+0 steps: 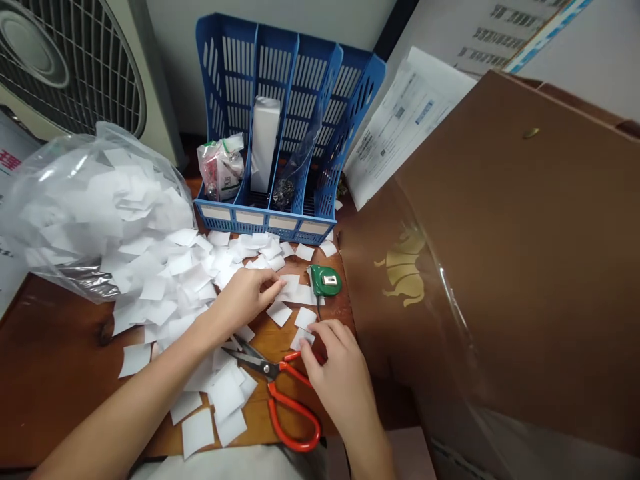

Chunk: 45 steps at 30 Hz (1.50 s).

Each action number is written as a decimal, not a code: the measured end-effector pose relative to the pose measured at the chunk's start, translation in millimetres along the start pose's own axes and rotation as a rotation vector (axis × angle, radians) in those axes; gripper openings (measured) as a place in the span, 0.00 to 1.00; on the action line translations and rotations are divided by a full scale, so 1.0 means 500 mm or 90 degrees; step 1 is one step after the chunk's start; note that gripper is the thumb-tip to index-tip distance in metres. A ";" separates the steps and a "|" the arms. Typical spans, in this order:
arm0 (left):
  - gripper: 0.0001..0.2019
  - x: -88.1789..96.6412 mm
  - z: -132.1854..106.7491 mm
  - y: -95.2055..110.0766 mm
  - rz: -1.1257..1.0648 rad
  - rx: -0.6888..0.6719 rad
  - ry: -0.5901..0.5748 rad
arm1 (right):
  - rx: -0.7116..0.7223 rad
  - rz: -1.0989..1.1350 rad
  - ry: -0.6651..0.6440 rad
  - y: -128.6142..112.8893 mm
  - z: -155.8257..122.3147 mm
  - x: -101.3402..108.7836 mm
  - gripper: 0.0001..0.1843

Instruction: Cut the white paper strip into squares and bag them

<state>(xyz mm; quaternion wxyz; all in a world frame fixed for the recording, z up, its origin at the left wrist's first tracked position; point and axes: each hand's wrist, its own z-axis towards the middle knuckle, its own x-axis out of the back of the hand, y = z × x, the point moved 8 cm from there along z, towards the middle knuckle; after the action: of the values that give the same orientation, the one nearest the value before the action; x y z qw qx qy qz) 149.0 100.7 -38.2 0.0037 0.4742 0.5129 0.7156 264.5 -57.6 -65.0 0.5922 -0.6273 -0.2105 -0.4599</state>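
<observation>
Small white paper slips (pixel 175 287) lie in a loose heap on the wooden table. My left hand (pixel 254 293) reaches across them, its thumb and forefinger pinched at the edge of a paper slip (pixel 290 285). Nearer to me, my right hand (pixel 340 367) has its thumb and fingers apart, the tips at two slips (pixel 303 339) on the table; whether it lifts them I cannot tell. Red-handled scissors (pixel 270 370) lie with blades parted, partly beneath my right hand. Just beyond that hand is a green tape measure (pixel 326 281).
A clear plastic bag (pixel 60 167) full of slips spills out at the left. Behind stands a blue file rack (pixel 265 223) holding a white box (pixel 265 143) and small bags. A fan (pixel 75 60) is at back left; a large brown box (pixel 500 267) borders the right.
</observation>
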 end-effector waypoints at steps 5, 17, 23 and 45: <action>0.19 0.020 -0.010 0.014 0.014 -0.047 0.050 | -0.044 0.016 -0.037 -0.005 0.017 -0.026 0.06; 0.17 0.068 -0.067 -0.045 0.050 0.071 0.101 | 0.022 0.387 0.108 -0.027 0.092 0.094 0.04; 0.15 -0.002 -0.058 0.037 0.049 -0.031 0.047 | 0.049 0.677 0.357 0.005 0.201 0.133 0.10; 0.13 -0.041 -0.016 -0.037 -0.271 0.202 -0.009 | -0.052 0.546 0.029 -0.007 0.204 0.009 0.06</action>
<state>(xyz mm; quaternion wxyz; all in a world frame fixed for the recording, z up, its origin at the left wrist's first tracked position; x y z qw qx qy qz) 145.9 93.6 -65.8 0.0833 0.3554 0.7068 0.6059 297.3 37.4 -46.5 0.7088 -0.6707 0.1007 -0.1942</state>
